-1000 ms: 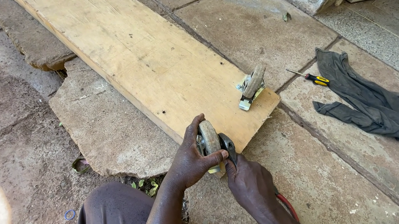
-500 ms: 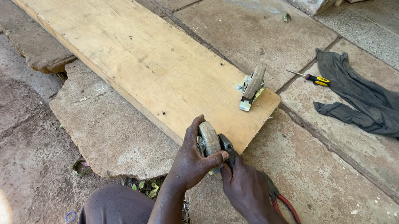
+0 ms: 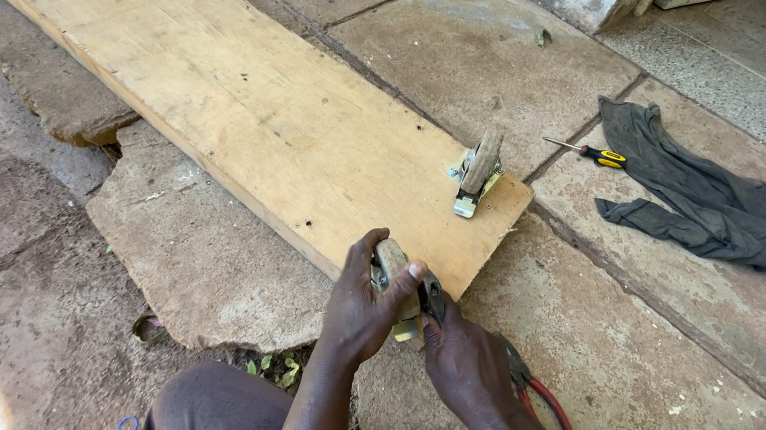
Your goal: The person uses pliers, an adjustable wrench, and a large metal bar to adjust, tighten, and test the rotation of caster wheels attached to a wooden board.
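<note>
both my hands on a small metal-and-wood part at the plank's near end

low centre of the frame: my left hand (image 3: 366, 303) wraps the part (image 3: 394, 269), my right hand (image 3: 466, 364) pinches it with red-handled pliers (image 3: 539, 394); wooden plank (image 3: 279, 129) just above.

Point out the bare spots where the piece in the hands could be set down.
Most of the wooden plank is bare above the metal latch. The slab beyond the screwdriver is also free. It is crowded at the plank's near end, around both hands and the grey cloth.
</note>
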